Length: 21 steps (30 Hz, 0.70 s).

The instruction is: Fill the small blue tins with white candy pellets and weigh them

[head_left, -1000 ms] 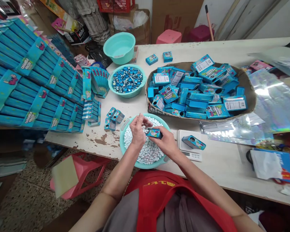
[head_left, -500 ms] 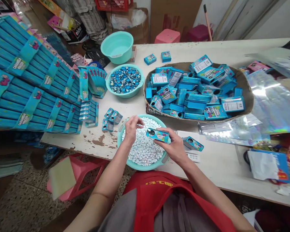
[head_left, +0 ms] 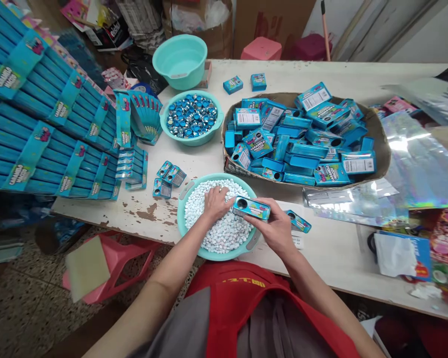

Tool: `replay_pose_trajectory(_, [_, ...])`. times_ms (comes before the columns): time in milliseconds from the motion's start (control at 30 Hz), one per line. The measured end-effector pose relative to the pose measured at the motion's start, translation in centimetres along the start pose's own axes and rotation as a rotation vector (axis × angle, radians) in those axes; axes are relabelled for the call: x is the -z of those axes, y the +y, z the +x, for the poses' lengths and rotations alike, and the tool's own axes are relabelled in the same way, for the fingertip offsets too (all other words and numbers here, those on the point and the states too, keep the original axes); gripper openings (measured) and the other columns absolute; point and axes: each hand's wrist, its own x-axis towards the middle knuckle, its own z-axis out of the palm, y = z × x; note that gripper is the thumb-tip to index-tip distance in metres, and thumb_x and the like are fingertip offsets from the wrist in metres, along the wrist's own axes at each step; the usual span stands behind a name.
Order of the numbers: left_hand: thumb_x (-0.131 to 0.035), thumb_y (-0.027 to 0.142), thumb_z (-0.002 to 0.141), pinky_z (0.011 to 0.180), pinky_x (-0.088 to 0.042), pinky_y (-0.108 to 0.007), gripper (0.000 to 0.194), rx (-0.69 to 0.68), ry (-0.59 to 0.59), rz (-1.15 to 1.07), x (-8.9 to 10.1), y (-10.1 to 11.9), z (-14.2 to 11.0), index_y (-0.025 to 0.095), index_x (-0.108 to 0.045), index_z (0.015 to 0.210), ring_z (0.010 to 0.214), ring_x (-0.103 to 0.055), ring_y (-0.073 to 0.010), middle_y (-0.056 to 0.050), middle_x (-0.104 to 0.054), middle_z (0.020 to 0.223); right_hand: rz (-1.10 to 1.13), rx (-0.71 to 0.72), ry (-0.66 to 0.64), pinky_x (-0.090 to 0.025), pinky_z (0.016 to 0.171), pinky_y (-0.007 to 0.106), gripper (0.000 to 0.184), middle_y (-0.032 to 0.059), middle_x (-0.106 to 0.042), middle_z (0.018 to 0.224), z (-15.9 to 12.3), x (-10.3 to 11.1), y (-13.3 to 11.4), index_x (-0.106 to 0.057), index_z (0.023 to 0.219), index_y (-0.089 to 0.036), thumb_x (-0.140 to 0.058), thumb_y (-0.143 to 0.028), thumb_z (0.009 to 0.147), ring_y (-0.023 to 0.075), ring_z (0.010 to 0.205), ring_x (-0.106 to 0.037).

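In the head view my right hand (head_left: 278, 226) grips a small blue candy tin (head_left: 259, 210), its face with a round dark hole turned up and the hole toward the left. My left hand (head_left: 217, 205) rests palm down among white candies (head_left: 218, 238), fingers spread and fingertips partly sunk in them. Its thumb reaches close to the tin's holed end; whether they touch I cannot tell. A turquoise bowl (head_left: 181, 219) holds the candies and sits at the table's front edge. Another blue tin (head_left: 298, 222) lies just beyond my right hand.
A cardboard tray (head_left: 232, 166) heaped with blue tins stands behind. Left of it are a bowl (head_left: 194, 141) of blue and silver caps and another turquoise bowl (head_left: 181, 59). Stacked blue display boxes (head_left: 52, 144) fill the left. Plastic sheets (head_left: 414, 149) lie on the right.
My left hand has come down from above the bowl into the candies, its fingers spreading. My right hand with the tin has shifted slightly right and down.
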Motion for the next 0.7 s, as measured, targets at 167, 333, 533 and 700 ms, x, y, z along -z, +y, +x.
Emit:
replay_pose_trajectory(167, [-0.053, 0.036, 0.083, 0.074, -0.041, -0.030, 0.019, 0.107, 0.134, -0.225, -1.0, -0.6, -0.7, 0.021, -0.064, 0.085, 0.088, -0.057, -0.0218, -0.007, -0.062, 0.090, -0.125, 0.012, -0.019, -0.049, 0.078, 0.037, 0.033, 0.0049, -0.062, 0.096, 0.2, 0.3, 0.4, -0.062, 0.100, -0.023, -0.073, -0.038, 0.073, 0.0224, 0.090, -0.060])
replay_pose_trajectory(333, [-0.064, 0.039, 0.071, 0.050, -0.034, -0.021, 0.023, 0.333, 0.276, -1.021, 0.2, -1.1, -1.1, 0.019, -0.055, 0.063, 0.049, -0.045, -0.0092, 0.005, -0.049, 0.054, -0.229, 0.077, -0.069, -0.048, 0.079, 0.036, 0.030, 0.0046, -0.062, 0.096, 0.5, -0.1, 0.3, -0.062, 0.101, -0.023, -0.072, -0.035, 0.075, 0.0225, 0.091, -0.060])
replay_pose_trajectory(533, [-0.069, 0.039, 0.066, 0.039, -0.031, -0.017, 0.030, 0.327, 0.282, -1.745, 5.9, 1.8, -3.0, 0.018, -0.046, 0.068, 0.040, -0.046, -0.0057, 0.004, -0.054, 0.058, -0.348, 0.186, -0.167, -0.048, 0.077, 0.037, 0.026, 0.0070, -0.063, 0.097, 0.6, -1.8, -0.7, -0.059, 0.102, -0.023, -0.067, -0.030, 0.079, 0.0248, 0.093, -0.060])
replay_pose_trajectory(700, [-0.065, 0.038, 0.070, 0.052, -0.049, -0.023, 0.025, 0.286, 0.412, -1.807, 7.9, 3.4, -3.6, 0.018, -0.050, 0.074, 0.056, -0.062, -0.0125, 0.001, -0.062, 0.067, -0.401, 0.235, -0.265, -0.047, 0.078, 0.037, 0.025, 0.0072, -0.064, 0.097, 0.7, -3.4, -1.4, -0.059, 0.103, -0.023, -0.066, -0.026, 0.079, 0.0258, 0.094, -0.059])
